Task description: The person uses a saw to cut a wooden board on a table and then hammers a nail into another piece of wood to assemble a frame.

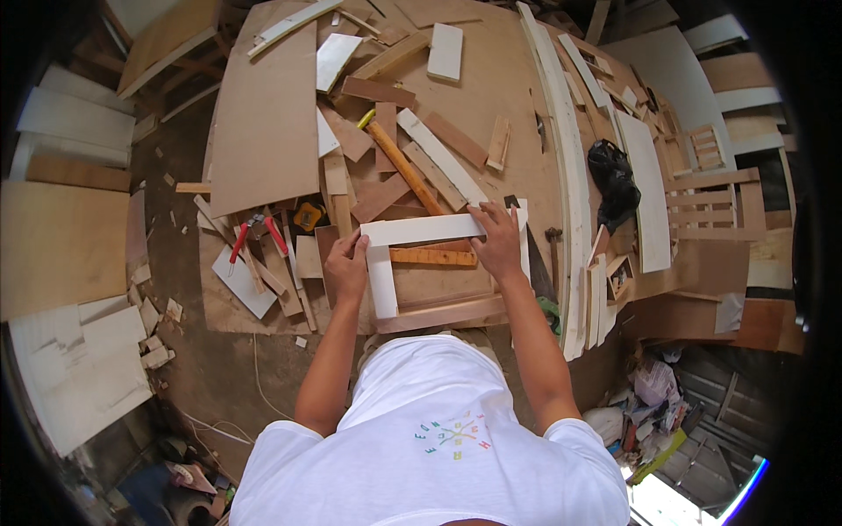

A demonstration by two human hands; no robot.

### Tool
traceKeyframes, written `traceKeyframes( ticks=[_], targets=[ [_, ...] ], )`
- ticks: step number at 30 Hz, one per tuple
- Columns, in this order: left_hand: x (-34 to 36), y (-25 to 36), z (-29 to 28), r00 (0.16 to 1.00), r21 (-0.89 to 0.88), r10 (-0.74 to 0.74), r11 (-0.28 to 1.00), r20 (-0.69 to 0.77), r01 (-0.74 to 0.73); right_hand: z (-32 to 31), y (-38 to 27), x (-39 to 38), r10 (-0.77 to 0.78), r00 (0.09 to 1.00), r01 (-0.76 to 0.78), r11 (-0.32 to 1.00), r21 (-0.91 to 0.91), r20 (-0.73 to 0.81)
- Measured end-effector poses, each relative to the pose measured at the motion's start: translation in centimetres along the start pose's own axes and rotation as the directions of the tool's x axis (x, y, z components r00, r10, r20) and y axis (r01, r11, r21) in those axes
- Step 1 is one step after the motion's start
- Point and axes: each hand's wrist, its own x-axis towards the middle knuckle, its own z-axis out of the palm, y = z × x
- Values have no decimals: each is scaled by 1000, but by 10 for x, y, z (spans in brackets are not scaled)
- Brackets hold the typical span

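In front of me at the near table edge lies a rectangular frame of wooden strips. Its far side is a white strip (421,230), its left side another white strip (381,280), and its near side a bare wooden strip (447,312). My left hand (347,267) pinches the far strip's left end between thumb and fingers. At the same strip's right end, my right hand (498,241) grips with fingers over the top, partly hiding that corner. An orange-brown wooden bar (431,257) shows inside the frame, and a longer orange one (403,167) lies beyond it.
Red-handled pliers (257,232) and a yellow tape measure (308,216) lie to the left among wood offcuts. A large brown board (267,123) covers the far left of the table. To the right are a hammer (553,250), a long pale plank (570,175) and a black plastic bag (614,184).
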Motion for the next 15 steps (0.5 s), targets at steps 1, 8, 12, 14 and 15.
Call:
traceKeyframes(
  ticks=[1,8,12,14,15],
  targets=[
    [1,1,0,1000,17,22,1000,-11,-21,-6,-6,2,24,1000,-24,1000,2,7],
    [1,-4,2,999,45,40,998,-22,-39,-4,31,-19,321,896,-231,927,295,-307],
    [-1,-1,6,998,67,54,996,-38,-51,11,71,-33,605,748,-482,778,404,-273],
    [2,-13,6,999,30,25,999,-42,-24,18,85,-33,656,740,-479,669,569,-149],
    [5,-20,6,999,-7,-5,1000,-39,4,19,92,-32,671,737,-475,602,642,-84]
  ],
)
